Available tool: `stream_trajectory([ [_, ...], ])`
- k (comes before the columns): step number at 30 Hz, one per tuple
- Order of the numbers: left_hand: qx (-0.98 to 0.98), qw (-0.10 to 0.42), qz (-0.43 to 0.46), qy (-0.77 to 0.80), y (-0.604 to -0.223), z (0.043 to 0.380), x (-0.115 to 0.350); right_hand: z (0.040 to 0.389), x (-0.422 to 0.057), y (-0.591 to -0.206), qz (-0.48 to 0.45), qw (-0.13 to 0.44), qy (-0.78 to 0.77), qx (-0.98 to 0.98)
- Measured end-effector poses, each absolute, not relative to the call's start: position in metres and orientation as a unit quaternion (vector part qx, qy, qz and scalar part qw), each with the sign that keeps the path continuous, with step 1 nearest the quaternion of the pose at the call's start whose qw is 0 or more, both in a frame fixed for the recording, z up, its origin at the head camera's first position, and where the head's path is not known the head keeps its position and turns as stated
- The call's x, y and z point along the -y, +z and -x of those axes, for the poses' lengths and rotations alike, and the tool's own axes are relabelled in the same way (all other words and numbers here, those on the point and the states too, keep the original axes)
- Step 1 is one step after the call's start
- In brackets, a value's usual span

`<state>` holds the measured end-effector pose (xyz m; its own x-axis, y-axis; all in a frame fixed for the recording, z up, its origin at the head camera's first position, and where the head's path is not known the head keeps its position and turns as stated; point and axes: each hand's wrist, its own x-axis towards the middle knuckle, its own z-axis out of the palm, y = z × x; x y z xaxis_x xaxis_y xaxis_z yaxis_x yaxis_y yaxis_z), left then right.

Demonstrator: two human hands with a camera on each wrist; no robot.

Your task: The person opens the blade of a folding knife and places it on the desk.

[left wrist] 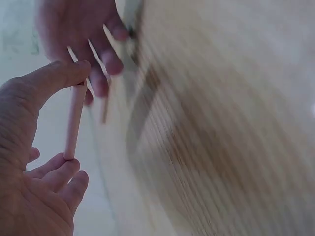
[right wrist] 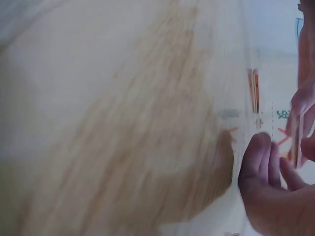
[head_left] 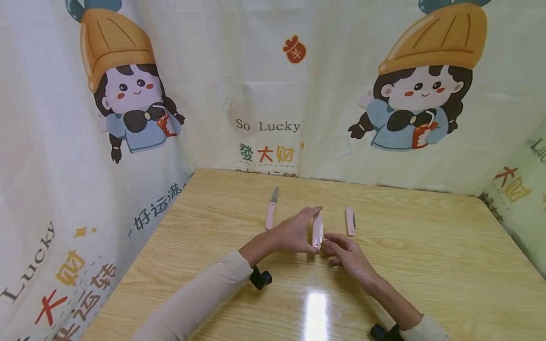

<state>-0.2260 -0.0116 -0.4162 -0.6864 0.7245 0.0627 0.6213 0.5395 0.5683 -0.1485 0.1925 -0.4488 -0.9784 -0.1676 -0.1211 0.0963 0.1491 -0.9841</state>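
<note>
My left hand (head_left: 294, 232) grips a pink folding knife (head_left: 317, 232) by its two ends, thumb at one end and fingers at the other. Its silvery blade edge shows along the handle's right side. Just right of it, my right hand (head_left: 347, 258) has its fingers loosely bent, close to the knife's near end. In the left wrist view that right hand (left wrist: 83, 39) appears beyond the held knife (left wrist: 75, 123), fingers spread and nothing in them. Left of my hands lies a pink knife with its blade out (head_left: 270, 215). A folded pink knife (head_left: 350, 221) lies to the right.
The wooden table (head_left: 426, 265) ends at a printed curtain (head_left: 332, 142) along its back, with more curtain at both sides. Black wrist devices (head_left: 261, 278) sit under both forearms. A bright light reflection (head_left: 316, 315) falls on the near tabletop.
</note>
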Motion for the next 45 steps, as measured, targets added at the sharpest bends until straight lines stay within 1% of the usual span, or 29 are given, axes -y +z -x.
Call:
stream_trajectory([
  [7, -0.855, 0.075, -0.421, 0.293, -0.409, 0.193, 0.016, 0.147, -0.191, -0.444, 0.027, 0.108, -0.687, -0.718],
  [11, -0.856, 0.057, -0.433, 0.275, -0.409, 0.183, 0.019, 0.145, -0.191, -0.442, 0.037, 0.12, -0.688, -0.714],
  [16, -0.854, 0.037, -0.446, 0.265, -0.414, 0.181, 0.022, 0.145, -0.193, -0.444, 0.056, 0.136, -0.687, -0.712],
  [23, -0.857, 0.028, -0.446, 0.257, -0.42, 0.18, 0.024, 0.142, -0.195, -0.444, 0.067, 0.137, -0.667, -0.729],
  [27, -0.869, 0.014, -0.43, 0.244, -0.421, 0.177, 0.024, 0.142, -0.197, -0.444, 0.075, 0.137, -0.657, -0.738],
  [32, -0.885, -0.016, -0.41, 0.218, -0.42, 0.174, 0.023, 0.143, -0.199, -0.444, 0.08, 0.149, -0.663, -0.73],
  [36, -0.9, -0.037, -0.383, 0.206, -0.42, 0.174, 0.024, 0.143, -0.201, -0.443, 0.082, 0.142, -0.662, -0.732],
  [39, -0.909, -0.04, -0.365, 0.199, -0.422, 0.174, 0.026, 0.142, -0.203, -0.442, 0.08, 0.14, -0.661, -0.733],
  [42, -0.904, -0.034, -0.38, 0.191, -0.424, 0.172, 0.028, 0.141, -0.206, -0.441, 0.077, 0.145, -0.662, -0.732],
  [45, -0.887, -0.042, -0.422, 0.179, -0.425, 0.171, 0.03, 0.14, -0.208, -0.44, 0.072, 0.146, -0.664, -0.73],
])
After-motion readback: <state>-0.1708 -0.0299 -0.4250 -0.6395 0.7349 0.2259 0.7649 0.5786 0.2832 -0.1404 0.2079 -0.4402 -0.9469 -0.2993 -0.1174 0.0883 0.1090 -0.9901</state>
